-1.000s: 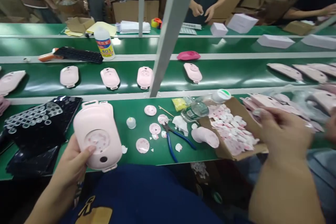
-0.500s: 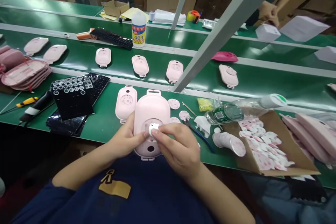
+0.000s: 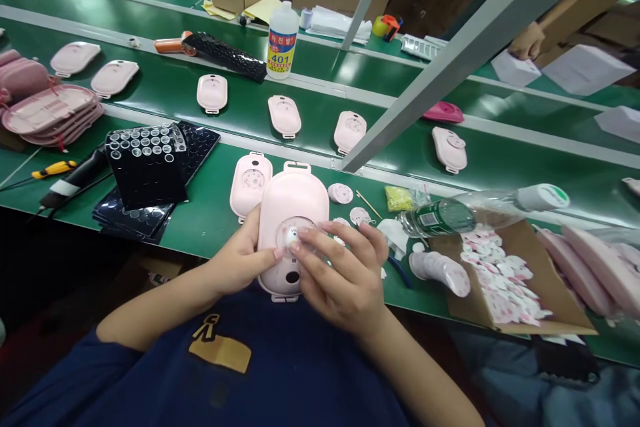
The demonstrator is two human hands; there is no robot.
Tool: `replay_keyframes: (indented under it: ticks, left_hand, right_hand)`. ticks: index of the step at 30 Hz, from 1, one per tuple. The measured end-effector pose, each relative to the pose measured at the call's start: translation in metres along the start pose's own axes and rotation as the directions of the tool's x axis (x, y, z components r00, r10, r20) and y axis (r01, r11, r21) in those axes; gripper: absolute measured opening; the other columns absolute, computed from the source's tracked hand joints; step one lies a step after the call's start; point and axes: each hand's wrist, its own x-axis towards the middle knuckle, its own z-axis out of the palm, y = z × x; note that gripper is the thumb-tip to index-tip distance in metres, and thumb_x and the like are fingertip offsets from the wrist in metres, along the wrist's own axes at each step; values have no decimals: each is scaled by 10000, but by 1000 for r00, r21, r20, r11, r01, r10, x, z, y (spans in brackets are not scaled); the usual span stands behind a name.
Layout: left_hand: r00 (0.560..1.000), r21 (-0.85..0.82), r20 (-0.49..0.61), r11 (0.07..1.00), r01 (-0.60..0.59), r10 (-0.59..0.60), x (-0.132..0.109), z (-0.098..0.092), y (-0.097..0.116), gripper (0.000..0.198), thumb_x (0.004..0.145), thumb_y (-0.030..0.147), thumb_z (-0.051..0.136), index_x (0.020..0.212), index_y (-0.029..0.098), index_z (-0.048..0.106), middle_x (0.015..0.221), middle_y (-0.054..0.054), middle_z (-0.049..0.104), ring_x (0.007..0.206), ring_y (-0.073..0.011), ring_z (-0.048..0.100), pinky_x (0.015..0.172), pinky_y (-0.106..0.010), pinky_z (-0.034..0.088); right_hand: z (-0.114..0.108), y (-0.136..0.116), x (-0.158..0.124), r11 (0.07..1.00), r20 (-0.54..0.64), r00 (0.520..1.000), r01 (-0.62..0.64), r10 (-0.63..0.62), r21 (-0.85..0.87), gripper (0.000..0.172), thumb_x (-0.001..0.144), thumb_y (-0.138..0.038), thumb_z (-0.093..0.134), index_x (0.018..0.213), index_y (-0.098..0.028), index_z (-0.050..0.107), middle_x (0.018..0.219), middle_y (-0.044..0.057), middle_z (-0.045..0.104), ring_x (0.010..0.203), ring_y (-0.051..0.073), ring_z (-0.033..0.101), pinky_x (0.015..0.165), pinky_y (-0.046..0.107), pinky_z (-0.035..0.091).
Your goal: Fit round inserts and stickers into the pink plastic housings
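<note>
My left hand [image 3: 243,260] grips the left side of a pink plastic case [image 3: 291,203] held over the near edge of the green bench. Its thumb rests by the round recess in the case's face. My right hand [image 3: 340,273] lies over the case's right side, fingers spread and fingertips pressing a small round white sticker [image 3: 290,235] into that recess. A second pink case [image 3: 250,183] lies flat on the bench just left of the held one.
A cardboard box [image 3: 525,240] of white stickers sits at the right, with a water bottle [image 3: 450,213] lying beside it. Black trays [image 3: 150,167] of clear rings lie at the left. Pink cases ride the belt [image 3: 285,117] behind; a slanted metal post [image 3: 450,53] crosses above.
My right hand came back from the sticker box and set a round sticker on the case; now its fingers are flatter on it. The view shifted slightly.
</note>
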Motion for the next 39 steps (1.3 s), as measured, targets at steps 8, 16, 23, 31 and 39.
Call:
replay_keyframes:
  ticks: [8,16,23,31,39]
  left_hand:
    - [1000,-39,-4,999,-31,31,-4,-3,-1,693,818,355,755,1435,254,456,1464,-98,519,1353,-335,464,1099,-448,426]
    - [999,-37,-12,999,-30,29,-6,-2,-1,674,823,331,750,1430,267,463,1471,-88,512,1361,-338,460,1122,-468,412]
    - [1000,47,3,998,-27,27,-4,2,6,749,812,322,736,1473,236,394,1487,-100,483,1391,-354,413,1161,-489,353]
    - [994,243,86,969,45,-68,-2,0,12,972,721,176,745,1541,220,225,1441,-139,480,1336,-367,469,1079,-492,447]
    - [995,286,93,958,6,-34,3,2,14,1107,704,149,742,1576,226,63,1479,-162,453,1371,-368,445,1092,-481,445]
  right_hand:
    - [13,2,-7,733,55,883,-420,466,536,636,898,-305,545,1488,-354,312,1473,98,378,1299,311,476,1055,556,454]
    - [24,-8,-8,353,390,784,-582,483,733,830,951,-340,535,1585,-334,-1,1664,69,178,1506,268,277,1197,543,334]
    - [21,-11,6,115,487,688,-632,538,766,979,903,-471,637,1591,-330,-46,1669,41,177,1508,252,274,1217,480,317]
    - [22,-9,9,114,490,633,-673,599,731,1003,853,-502,688,1594,-302,43,1663,44,192,1513,264,256,1206,461,354]
    - [25,-8,4,169,436,699,-617,567,768,968,875,-501,661,1588,-322,31,1664,36,166,1508,258,267,1226,472,311]
